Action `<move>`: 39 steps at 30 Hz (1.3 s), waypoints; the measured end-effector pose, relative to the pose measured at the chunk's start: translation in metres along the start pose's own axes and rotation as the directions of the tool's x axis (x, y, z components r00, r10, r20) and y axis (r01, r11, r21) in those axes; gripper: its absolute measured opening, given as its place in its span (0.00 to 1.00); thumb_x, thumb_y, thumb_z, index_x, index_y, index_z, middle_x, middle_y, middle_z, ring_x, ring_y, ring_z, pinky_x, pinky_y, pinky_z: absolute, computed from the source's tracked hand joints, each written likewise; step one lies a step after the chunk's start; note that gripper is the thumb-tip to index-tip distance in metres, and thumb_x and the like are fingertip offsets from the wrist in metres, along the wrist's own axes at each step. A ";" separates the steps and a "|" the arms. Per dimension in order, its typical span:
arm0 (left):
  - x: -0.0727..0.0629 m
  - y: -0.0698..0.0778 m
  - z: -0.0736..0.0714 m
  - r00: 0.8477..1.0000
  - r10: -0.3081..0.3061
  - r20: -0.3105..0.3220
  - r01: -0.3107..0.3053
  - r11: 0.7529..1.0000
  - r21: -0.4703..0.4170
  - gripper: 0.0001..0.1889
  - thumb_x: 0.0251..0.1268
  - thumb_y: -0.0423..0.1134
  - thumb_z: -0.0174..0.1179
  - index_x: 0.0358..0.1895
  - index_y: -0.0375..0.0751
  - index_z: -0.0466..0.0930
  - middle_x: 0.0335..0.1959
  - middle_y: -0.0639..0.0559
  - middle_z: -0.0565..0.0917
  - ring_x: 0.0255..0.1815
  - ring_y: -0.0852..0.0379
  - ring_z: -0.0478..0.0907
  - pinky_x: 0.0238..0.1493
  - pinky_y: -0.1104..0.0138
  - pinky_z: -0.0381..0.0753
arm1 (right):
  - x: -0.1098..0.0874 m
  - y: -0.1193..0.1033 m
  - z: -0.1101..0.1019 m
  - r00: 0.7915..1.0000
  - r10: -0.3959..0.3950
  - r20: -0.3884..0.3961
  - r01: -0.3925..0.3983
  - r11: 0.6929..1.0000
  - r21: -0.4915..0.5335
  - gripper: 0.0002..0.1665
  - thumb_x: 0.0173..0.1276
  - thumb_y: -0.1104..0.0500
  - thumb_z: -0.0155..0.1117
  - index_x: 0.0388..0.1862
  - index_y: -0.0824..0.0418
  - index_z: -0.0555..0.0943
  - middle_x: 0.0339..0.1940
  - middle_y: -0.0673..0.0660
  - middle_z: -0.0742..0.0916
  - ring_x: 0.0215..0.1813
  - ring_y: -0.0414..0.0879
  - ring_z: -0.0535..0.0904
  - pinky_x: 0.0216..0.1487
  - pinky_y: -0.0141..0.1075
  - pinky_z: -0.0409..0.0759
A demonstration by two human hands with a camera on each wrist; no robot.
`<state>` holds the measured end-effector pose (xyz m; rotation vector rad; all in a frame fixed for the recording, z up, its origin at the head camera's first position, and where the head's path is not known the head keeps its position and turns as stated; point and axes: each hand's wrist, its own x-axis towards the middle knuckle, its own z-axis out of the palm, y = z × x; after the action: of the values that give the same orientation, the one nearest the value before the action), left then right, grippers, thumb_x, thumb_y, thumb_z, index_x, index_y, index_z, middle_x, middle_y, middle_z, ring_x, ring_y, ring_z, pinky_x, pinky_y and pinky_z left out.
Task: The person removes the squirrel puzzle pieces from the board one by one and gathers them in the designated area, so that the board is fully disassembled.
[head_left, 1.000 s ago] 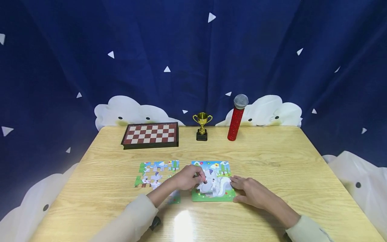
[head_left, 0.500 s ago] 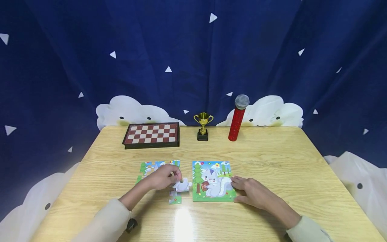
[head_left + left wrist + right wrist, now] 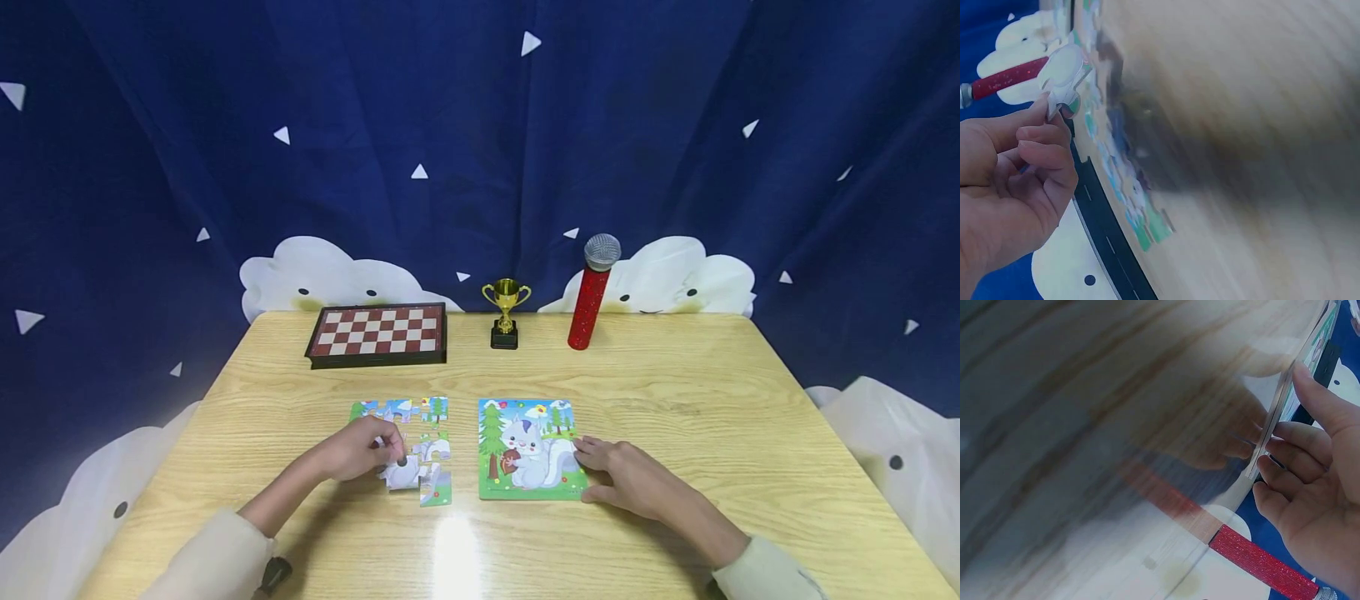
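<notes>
In my left hand (image 3: 356, 450) a grey-and-white puzzle piece (image 3: 1065, 72) is pinched between thumb and finger, low over the other puzzle pieces (image 3: 437, 490). Those pieces lie on the table in a loosely spaced picture with gaps, partly hidden by this hand. To their right is a squirrel picture board (image 3: 542, 479), showing a grey squirrel with a nut beside a green tree. My right hand (image 3: 628, 479) rests at the board's right edge, fingertips touching it and fingers relaxed. In the right wrist view its thumb and fingers (image 3: 1300, 440) lie along that edge.
A checkered board in a black case (image 3: 375, 335) lies at the back left of the wooden table (image 3: 675, 392). A small gold trophy (image 3: 506, 312) and a red microphone (image 3: 588, 300) stand behind the picture board. A dark blue curtain (image 3: 480, 125) hangs behind.
My left hand has moved left, from over the squirrel board to the loose pieces, carrying the grey-and-white puzzle piece. The squirrel board is now uncovered. My right hand has stayed at its edge.
</notes>
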<state>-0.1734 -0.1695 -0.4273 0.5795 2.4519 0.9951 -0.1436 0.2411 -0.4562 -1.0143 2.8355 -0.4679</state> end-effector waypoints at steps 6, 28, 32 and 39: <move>-0.011 -0.008 0.004 0.998 -0.067 0.008 0.067 0.997 0.033 0.07 0.65 0.29 0.54 0.29 0.40 0.79 0.31 0.53 0.79 0.33 0.57 0.71 0.31 0.70 0.73 | 0.001 0.001 0.001 1.000 -0.008 0.001 0.008 1.000 -0.003 0.34 0.58 0.50 0.69 0.57 0.71 0.77 0.60 0.66 0.79 0.64 0.59 0.74 0.59 0.51 0.74; -0.003 -0.008 0.006 0.999 0.021 -0.028 -0.019 0.995 0.093 0.06 0.62 0.28 0.58 0.29 0.40 0.80 0.30 0.53 0.80 0.32 0.59 0.71 0.32 0.71 0.73 | 0.000 0.002 0.001 1.000 -0.008 0.004 0.008 1.000 -0.005 0.34 0.57 0.51 0.70 0.57 0.71 0.77 0.60 0.67 0.79 0.63 0.60 0.74 0.58 0.51 0.74; 0.008 0.003 0.009 0.999 0.040 -0.032 -0.037 0.995 0.089 0.04 0.62 0.29 0.58 0.31 0.39 0.81 0.30 0.53 0.80 0.32 0.58 0.71 0.31 0.70 0.73 | 0.001 0.002 0.001 1.000 -0.010 0.009 0.010 1.000 -0.007 0.34 0.57 0.51 0.70 0.57 0.71 0.77 0.60 0.66 0.79 0.63 0.59 0.74 0.59 0.51 0.74; 0.035 0.029 0.022 0.995 0.097 -0.015 -0.096 0.991 0.089 0.04 0.63 0.31 0.59 0.39 0.36 0.80 0.34 0.51 0.81 0.35 0.57 0.73 0.38 0.65 0.75 | 0.001 0.002 0.001 1.000 -0.004 0.010 0.004 1.000 -0.006 0.34 0.56 0.51 0.70 0.56 0.71 0.77 0.60 0.67 0.79 0.63 0.60 0.74 0.59 0.52 0.74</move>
<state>-0.1842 -0.1197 -0.4287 0.7274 2.5160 0.9363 -0.1452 0.2415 -0.4571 -1.0207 2.8283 -0.4533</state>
